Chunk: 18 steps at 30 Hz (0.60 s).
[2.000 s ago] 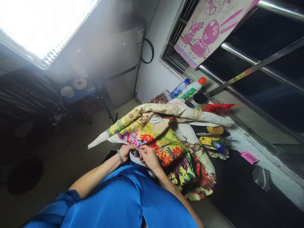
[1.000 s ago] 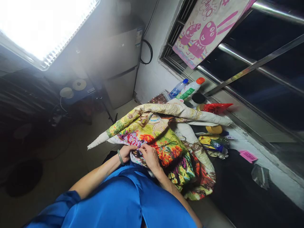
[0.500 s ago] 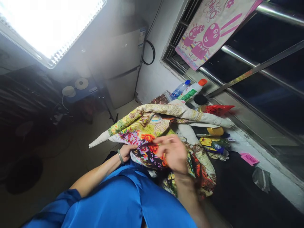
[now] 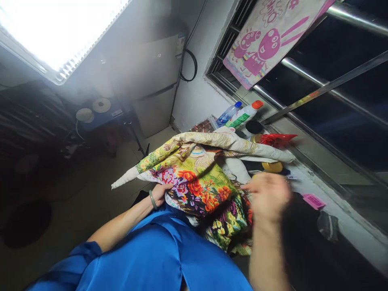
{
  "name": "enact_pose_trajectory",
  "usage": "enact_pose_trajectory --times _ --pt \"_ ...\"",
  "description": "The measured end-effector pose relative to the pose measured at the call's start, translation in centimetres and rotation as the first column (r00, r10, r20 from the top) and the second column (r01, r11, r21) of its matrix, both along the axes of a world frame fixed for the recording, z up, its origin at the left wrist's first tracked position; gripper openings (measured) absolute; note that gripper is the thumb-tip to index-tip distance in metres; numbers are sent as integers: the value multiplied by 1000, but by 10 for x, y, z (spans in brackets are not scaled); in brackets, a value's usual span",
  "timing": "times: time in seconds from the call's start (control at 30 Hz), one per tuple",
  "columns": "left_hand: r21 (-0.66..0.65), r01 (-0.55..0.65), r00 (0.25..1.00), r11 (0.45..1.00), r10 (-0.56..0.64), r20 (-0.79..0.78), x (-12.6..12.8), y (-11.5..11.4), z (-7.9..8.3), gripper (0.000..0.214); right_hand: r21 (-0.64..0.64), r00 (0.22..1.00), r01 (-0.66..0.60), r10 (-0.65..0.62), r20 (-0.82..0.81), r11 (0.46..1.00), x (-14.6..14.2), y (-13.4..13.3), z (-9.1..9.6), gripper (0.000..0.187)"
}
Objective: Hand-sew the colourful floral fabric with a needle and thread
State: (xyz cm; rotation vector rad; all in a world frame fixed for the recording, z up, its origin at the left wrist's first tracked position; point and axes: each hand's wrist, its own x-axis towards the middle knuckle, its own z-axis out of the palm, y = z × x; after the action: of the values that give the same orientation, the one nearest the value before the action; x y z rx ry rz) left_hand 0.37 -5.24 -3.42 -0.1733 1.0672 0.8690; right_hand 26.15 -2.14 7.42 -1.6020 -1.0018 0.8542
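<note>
A colourful flowered embroidery cloth point(image 4: 200, 182) lies bunched on the dark table in front of me, one end rolled into a long white tube. My left hand point(image 4: 159, 193), with a green bangle at the wrist, grips the cloth's near left edge. My right hand point(image 4: 268, 196) is raised to the right of the cloth, away from it. It is smeared by motion, so its fingers do not show clearly.
Two plastic bottles point(image 4: 242, 115), a red packet point(image 4: 274, 139) and a yellow lid point(image 4: 272, 166) stand behind the cloth by the window bars. A pink slip point(image 4: 313, 201) lies on the sill. A pink cartoon towel point(image 4: 266, 36) hangs above. A grey fridge point(image 4: 154, 81) is at the back.
My right hand has left the cloth's near edge and swung out to the right, over the table. My left hand has kept its hold on the cloth.
</note>
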Motion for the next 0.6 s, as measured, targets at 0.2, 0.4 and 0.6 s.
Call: enact_pose_trajectory --times 0.2,0.4,0.6 --pt "1 2 1000 1000 -2 0 -1 0 3 32 -375 830 -541 549 -95 753 -98 -26 -58 25" --pt "13 34 999 999 -34 -10 1 2 -1 29 -374 772 -548 624 117 748 -111 -31 -65 26" --pt "29 120 989 992 -117 -87 3 1 -12 26 -397 743 -549 647 170 735 -108 -36 -63 30"
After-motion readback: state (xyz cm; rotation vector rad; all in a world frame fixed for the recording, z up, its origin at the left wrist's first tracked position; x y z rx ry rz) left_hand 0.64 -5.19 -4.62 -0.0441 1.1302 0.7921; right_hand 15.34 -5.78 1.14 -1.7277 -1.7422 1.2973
